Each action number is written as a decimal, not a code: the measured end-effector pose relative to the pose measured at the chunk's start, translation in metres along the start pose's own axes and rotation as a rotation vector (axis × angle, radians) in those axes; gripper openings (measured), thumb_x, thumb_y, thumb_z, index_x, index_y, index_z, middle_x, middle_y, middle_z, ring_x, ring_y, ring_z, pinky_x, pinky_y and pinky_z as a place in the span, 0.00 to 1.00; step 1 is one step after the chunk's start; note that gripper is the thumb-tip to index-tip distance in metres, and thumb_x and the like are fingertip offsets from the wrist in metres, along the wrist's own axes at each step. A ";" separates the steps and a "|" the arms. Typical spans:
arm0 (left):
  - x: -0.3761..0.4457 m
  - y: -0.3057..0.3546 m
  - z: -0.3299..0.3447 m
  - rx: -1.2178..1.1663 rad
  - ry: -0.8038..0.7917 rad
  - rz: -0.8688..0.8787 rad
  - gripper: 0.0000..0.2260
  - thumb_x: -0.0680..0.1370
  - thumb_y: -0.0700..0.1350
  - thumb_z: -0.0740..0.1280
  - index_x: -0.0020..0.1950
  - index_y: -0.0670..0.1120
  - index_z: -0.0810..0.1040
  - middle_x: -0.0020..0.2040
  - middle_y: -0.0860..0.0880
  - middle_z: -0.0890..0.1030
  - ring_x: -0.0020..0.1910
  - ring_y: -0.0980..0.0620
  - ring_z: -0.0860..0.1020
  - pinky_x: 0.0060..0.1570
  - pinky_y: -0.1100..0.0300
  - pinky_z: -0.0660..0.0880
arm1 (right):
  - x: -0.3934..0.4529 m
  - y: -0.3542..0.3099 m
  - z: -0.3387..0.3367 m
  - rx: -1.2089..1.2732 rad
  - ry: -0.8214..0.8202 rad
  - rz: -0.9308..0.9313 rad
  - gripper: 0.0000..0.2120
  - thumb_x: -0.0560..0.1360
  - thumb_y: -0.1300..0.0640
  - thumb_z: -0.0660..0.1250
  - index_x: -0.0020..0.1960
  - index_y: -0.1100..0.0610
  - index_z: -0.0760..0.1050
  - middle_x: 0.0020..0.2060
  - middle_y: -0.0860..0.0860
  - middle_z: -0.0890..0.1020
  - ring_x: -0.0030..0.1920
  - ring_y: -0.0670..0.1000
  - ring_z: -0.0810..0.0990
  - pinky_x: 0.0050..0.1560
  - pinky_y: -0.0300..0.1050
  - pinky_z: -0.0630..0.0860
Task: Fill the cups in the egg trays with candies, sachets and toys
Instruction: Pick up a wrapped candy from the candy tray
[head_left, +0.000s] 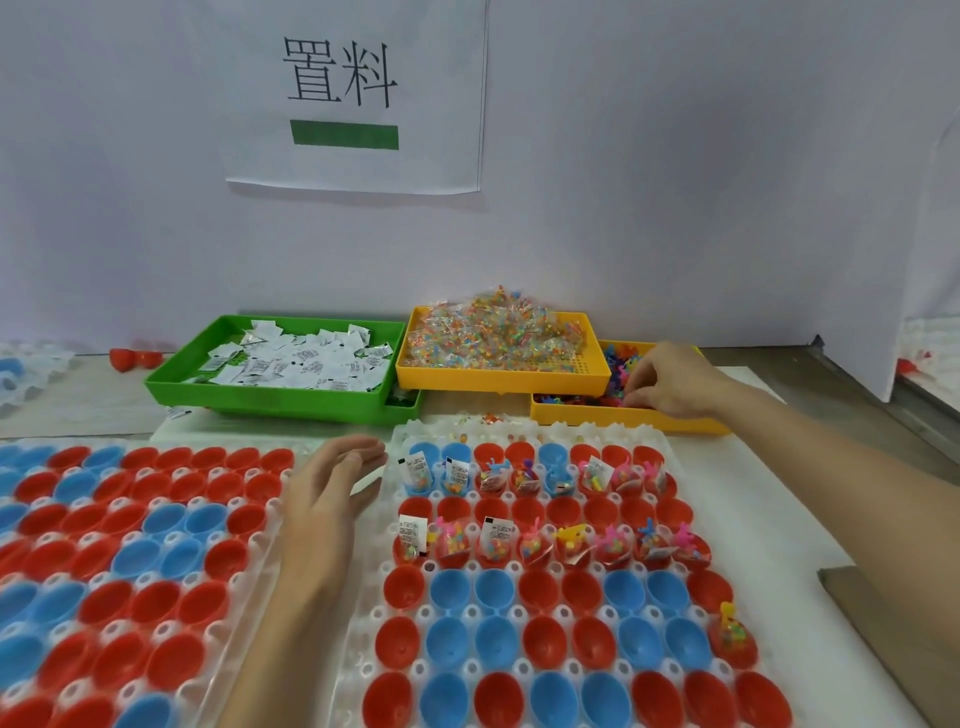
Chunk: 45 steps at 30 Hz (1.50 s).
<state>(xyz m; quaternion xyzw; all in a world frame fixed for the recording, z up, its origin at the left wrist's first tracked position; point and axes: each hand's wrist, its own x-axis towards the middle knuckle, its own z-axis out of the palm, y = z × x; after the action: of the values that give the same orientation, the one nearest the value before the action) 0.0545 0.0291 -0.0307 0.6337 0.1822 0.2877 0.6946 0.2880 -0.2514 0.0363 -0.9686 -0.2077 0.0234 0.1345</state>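
Green tray (270, 397) of sachets (298, 361) behind egg trays (363, 649).

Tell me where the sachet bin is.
Head view, back left: the green tray of white sachets, just left of the yellow candy tray.

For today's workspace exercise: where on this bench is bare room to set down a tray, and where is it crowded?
Bare patches: white mat right of the right clear egg tray; grey bench left of the green plastic bin. Crowded: stacked yellow plastic bins, where the right hand reaches.

bare forearms, no sleeves visible, apparently ringless fingers (631, 397)
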 end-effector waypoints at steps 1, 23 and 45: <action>0.000 0.000 0.000 0.003 0.000 0.003 0.12 0.83 0.36 0.57 0.55 0.42 0.81 0.53 0.45 0.84 0.56 0.50 0.82 0.54 0.55 0.76 | -0.003 0.001 0.001 0.033 0.033 -0.001 0.04 0.76 0.60 0.73 0.43 0.55 0.85 0.43 0.50 0.84 0.44 0.47 0.79 0.43 0.42 0.72; 0.001 -0.004 -0.001 0.072 -0.043 0.058 0.13 0.82 0.36 0.57 0.54 0.44 0.80 0.54 0.44 0.83 0.58 0.48 0.81 0.54 0.53 0.75 | -0.167 -0.006 0.032 1.142 0.449 0.099 0.09 0.76 0.62 0.68 0.52 0.51 0.81 0.40 0.50 0.87 0.41 0.50 0.87 0.38 0.34 0.80; 0.007 -0.008 -0.001 0.030 -0.061 0.075 0.12 0.78 0.39 0.59 0.48 0.48 0.82 0.52 0.40 0.83 0.57 0.43 0.81 0.55 0.47 0.75 | -0.199 -0.027 0.009 0.797 -0.026 -0.214 0.11 0.72 0.64 0.75 0.42 0.48 0.84 0.38 0.49 0.85 0.39 0.48 0.84 0.43 0.37 0.79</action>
<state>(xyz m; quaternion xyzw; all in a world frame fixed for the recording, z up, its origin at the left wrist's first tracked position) 0.0604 0.0342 -0.0379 0.6589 0.1413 0.2916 0.6788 0.0950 -0.3069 0.0324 -0.8133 -0.2834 0.1001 0.4982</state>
